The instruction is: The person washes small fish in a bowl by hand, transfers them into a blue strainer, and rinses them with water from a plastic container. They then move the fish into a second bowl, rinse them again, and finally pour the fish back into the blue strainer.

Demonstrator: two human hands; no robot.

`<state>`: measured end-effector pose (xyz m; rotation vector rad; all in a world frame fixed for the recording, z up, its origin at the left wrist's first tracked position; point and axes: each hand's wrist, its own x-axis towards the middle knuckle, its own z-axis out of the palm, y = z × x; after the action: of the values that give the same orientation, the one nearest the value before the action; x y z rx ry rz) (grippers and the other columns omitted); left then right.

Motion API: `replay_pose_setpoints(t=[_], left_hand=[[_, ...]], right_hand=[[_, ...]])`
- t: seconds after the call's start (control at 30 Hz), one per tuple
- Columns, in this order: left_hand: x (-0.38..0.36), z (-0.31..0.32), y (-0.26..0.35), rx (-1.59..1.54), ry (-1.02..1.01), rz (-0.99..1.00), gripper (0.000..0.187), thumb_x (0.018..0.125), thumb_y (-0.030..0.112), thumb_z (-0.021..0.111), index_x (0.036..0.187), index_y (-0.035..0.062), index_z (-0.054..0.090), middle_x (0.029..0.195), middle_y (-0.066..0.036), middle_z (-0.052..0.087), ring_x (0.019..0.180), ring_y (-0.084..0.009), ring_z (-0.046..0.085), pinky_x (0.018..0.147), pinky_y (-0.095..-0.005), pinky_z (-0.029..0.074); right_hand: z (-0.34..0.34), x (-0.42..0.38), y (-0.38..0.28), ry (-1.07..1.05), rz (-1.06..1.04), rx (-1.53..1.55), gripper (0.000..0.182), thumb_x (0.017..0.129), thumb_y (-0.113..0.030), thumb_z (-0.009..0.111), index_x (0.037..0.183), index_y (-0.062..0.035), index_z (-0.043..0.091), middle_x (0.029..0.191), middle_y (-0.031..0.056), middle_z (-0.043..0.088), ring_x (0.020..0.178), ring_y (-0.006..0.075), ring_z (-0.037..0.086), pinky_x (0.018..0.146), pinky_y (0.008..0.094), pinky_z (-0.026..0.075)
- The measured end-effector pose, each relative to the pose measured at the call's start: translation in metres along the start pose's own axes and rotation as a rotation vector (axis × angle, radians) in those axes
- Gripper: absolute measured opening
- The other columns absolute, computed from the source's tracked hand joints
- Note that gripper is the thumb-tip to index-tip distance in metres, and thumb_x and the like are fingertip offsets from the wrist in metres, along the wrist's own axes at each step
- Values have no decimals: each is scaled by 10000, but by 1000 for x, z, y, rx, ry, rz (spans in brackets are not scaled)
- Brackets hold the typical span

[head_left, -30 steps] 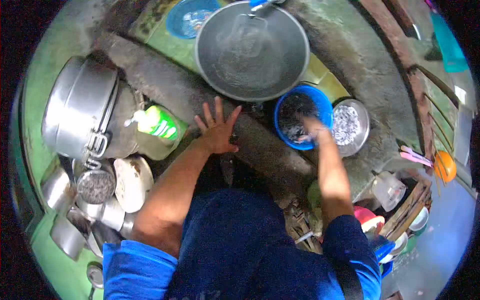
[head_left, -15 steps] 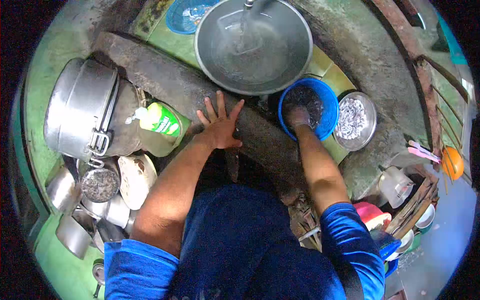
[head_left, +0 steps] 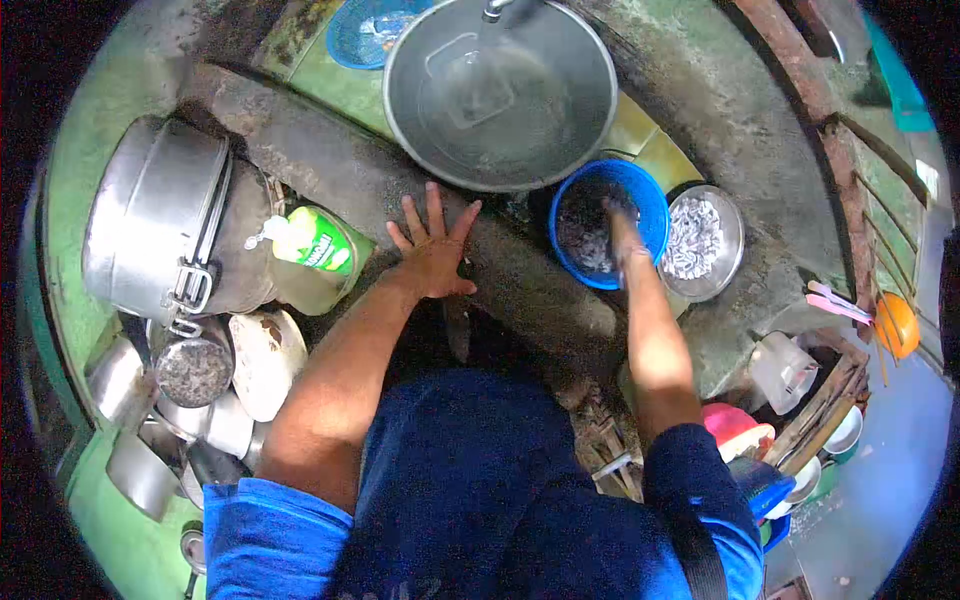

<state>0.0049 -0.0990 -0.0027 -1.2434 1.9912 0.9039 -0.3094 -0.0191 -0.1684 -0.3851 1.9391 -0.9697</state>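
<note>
One blue bowl (head_left: 650, 205) of small dark bits sits on the concrete ledge (head_left: 330, 165), against its far edge. Right hand (head_left: 622, 222) is plunged inside it, grip blurred, can't tell. Left hand (head_left: 432, 250) lies flat on the ledge, fingers spread. Steel dish (head_left: 735, 245) touches the bowl's right; big metal basin (head_left: 500, 90) just behind.

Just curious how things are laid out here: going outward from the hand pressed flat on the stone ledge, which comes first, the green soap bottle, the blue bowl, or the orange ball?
From the left hand:
1. Green soap bottle, just to its left.
2. Blue bowl, to its right; close to the bottle's distance, only slightly farther.
3. Orange ball, far right edge.
</note>
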Motion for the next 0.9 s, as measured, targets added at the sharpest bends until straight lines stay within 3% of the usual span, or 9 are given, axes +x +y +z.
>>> replay_pose_setpoints(t=[0.07, 0.17, 0.27, 0.37, 0.4, 0.47, 0.5, 0.7, 0.9], left_hand=[[0, -3, 1, -13, -9, -2, 1208, 652, 440, 830, 1495, 360, -31, 1481, -275, -285, 1306, -614, -207, 953, -809, 36], [0, -3, 0, -17, -8, 0, 1209, 646, 443, 833, 1495, 364, -25, 1480, -273, -288, 1308, -613, -204, 955, -808, 42], [-2, -6, 4, 7, -19, -11, 1207, 651, 445, 830, 1496, 365, -29, 1480, -271, -292, 1311, -605, -209, 968, -799, 44], [-1, -9, 9, 37, -57, -49, 1202, 667, 437, 822, 1497, 362, -45, 1477, -268, -299, 1313, -592, -226, 987, -783, 41], [-1, -10, 11, 53, -76, -71, 1199, 677, 431, 817, 1497, 359, -54, 1476, -266, -304, 1314, -585, -235, 996, -775, 38], [-4, -15, 15, 69, -93, -80, 1199, 683, 423, 815, 1498, 352, -62, 1474, -264, -311, 1313, -580, -244, 1003, -768, 33], [-4, -17, 17, 78, -103, -97, 1200, 689, 416, 812, 1499, 344, -69, 1471, -262, -319, 1311, -576, -254, 1010, -761, 28], [-4, -14, 16, 61, -74, -82, 1228, 654, 416, 833, 1502, 344, -52, 1462, -261, -337, 1297, -594, -260, 1006, -762, 20], [-4, -14, 17, 36, -60, -82, 1251, 628, 424, 844, 1504, 336, -44, 1452, -281, -339, 1302, -599, -243, 1012, -751, 7]], right_hand=[[-19, -16, -31, -155, 257, 175, 353, 943, -311, 538, 1184, -58, 586, 1162, 84, 616, 1040, 202, 571, 857, 324, 471], [-39, 18, 40, 116, -126, -177, 326, 924, -268, 592, 1169, -53, 574, 1142, 86, 606, 941, 174, 555, 851, 313, 448], [-11, -11, 53, -20, -368, -713, 474, 896, -358, 596, 1271, -72, 545, 1172, 175, 615, 1123, 287, 565, 969, 369, 425], [27, -43, 27, 101, -681, -1204, 405, 905, -323, 518, 1202, -57, 586, 1143, 172, 638, 1034, 367, 605, 920, 460, 470], [34, -44, 22, 107, -670, -1202, 405, 905, -323, 518, 1202, -57, 586, 1143, 172, 638, 1034, 367, 605, 920, 460, 470], [47, -18, 9, -230, 51, -1153, 406, 901, -212, 478, 1255, -24, 545, 1154, 245, 611, 1150, 411, 543, 991, 451, 431], [46, 53, 127, -113, -323, -1248, 326, 851, -130, 485, 1114, 8, 619, 1085, 264, 631, 1034, 422, 609, 904, 462, 496], [42, -8, 31, -171, -209, -969, 256, 844, -146, 502, 844, 35, 682, 889, 284, 655, 850, 421, 656, 771, 480, 536], [31, -8, 42, -179, -339, -1080, 338, 831, -256, 548, 956, 33, 671, 1018, 286, 638, 1029, 424, 600, 959, 482, 447]])
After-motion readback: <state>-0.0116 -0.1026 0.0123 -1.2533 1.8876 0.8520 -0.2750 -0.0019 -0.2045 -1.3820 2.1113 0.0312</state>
